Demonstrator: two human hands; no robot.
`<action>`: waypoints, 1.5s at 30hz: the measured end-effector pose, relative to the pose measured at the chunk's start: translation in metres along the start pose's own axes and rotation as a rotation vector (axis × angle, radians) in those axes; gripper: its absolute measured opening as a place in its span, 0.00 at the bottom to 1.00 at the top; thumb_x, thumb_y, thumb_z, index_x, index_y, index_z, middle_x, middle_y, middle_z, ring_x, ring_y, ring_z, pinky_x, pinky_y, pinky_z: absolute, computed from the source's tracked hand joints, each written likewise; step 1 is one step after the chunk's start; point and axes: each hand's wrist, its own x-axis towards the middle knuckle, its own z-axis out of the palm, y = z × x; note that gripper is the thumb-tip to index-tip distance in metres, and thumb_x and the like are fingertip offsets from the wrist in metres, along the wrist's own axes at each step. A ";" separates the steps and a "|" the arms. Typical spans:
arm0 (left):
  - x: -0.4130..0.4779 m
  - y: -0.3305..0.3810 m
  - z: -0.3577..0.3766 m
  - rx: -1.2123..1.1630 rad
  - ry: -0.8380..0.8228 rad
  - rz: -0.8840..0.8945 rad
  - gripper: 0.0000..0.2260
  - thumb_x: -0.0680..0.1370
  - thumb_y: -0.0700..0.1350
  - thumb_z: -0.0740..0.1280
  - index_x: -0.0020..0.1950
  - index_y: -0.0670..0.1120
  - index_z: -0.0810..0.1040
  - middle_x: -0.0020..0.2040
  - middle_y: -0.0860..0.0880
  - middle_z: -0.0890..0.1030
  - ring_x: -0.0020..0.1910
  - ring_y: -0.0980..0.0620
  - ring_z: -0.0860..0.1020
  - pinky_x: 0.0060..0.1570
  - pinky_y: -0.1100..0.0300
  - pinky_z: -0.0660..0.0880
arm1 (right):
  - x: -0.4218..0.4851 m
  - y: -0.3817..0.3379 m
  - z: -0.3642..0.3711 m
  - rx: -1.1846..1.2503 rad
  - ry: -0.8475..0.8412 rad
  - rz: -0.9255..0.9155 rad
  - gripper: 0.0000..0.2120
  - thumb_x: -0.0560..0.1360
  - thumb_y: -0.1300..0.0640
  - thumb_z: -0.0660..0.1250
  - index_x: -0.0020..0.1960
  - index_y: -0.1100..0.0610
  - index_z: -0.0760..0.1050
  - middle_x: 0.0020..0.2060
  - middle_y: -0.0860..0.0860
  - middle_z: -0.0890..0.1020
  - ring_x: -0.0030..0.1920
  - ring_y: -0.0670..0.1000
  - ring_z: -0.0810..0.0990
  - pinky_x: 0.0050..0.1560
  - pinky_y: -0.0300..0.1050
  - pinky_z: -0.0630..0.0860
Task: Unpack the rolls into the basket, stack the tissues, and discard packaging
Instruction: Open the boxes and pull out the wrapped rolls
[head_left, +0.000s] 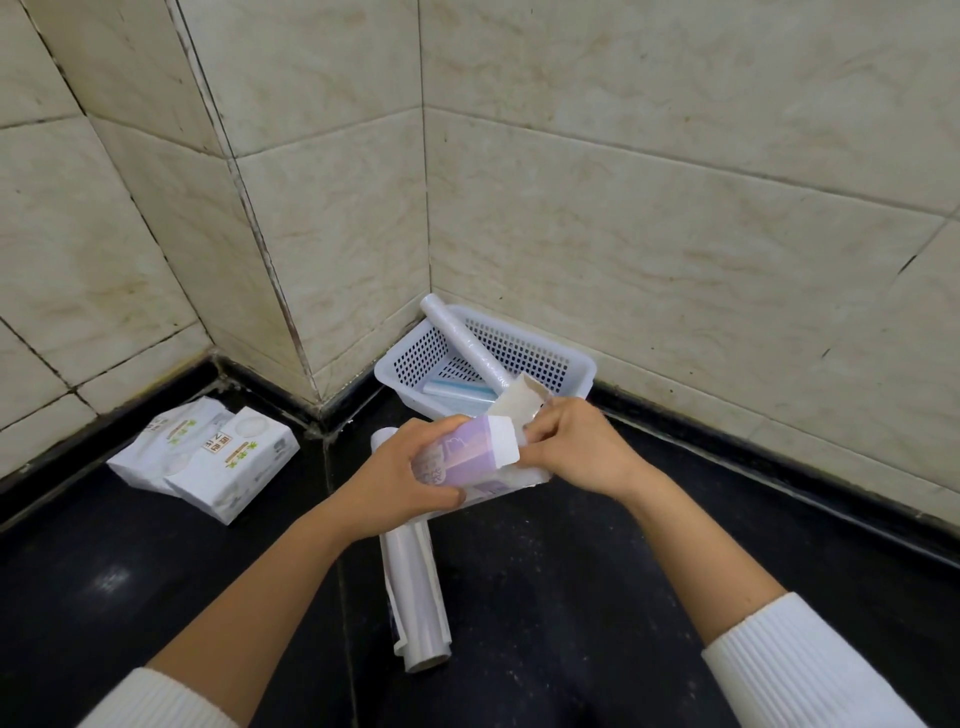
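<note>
A purple and white carton (470, 457) is held over the black counter, its end flaps open toward the basket. My left hand (410, 478) wraps the carton's body. My right hand (576, 444) pinches its opened end flap (519, 408). Behind it a white perforated basket (540, 358) sits in the wall corner, holding a long clear-wrapped roll (465, 345) leaning on the rim and a pale blue roll (460, 389) at the bottom. Another plastic roll (415, 603) lies on the counter below my hands. Two white tissue packs (208, 457) lie side by side at the left.
Beige tiled walls close the corner behind the basket and along both sides. The black counter (597, 597) stretches toward me, with a raised black edge strip (753, 447) along the wall base. White sleeves cover both forearms near the bottom of the view.
</note>
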 end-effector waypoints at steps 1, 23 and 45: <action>-0.001 -0.002 -0.002 0.003 0.018 0.004 0.32 0.61 0.52 0.74 0.61 0.72 0.70 0.56 0.58 0.74 0.57 0.62 0.74 0.50 0.77 0.69 | 0.001 0.003 -0.007 0.029 0.021 0.022 0.14 0.63 0.61 0.72 0.30 0.71 0.72 0.29 0.58 0.67 0.32 0.52 0.64 0.36 0.45 0.62; 0.012 0.013 -0.010 0.491 0.080 0.149 0.33 0.62 0.55 0.68 0.65 0.73 0.64 0.51 0.64 0.66 0.56 0.55 0.67 0.65 0.55 0.61 | 0.001 0.022 -0.025 0.094 -0.142 0.260 0.12 0.61 0.59 0.80 0.42 0.62 0.84 0.36 0.55 0.83 0.38 0.51 0.80 0.46 0.52 0.79; 0.026 0.002 0.045 0.738 0.091 0.113 0.34 0.62 0.55 0.68 0.68 0.65 0.66 0.51 0.57 0.65 0.55 0.55 0.67 0.65 0.52 0.57 | -0.046 0.113 -0.069 0.452 0.351 0.450 0.09 0.67 0.59 0.77 0.46 0.59 0.83 0.36 0.53 0.86 0.36 0.51 0.84 0.39 0.46 0.79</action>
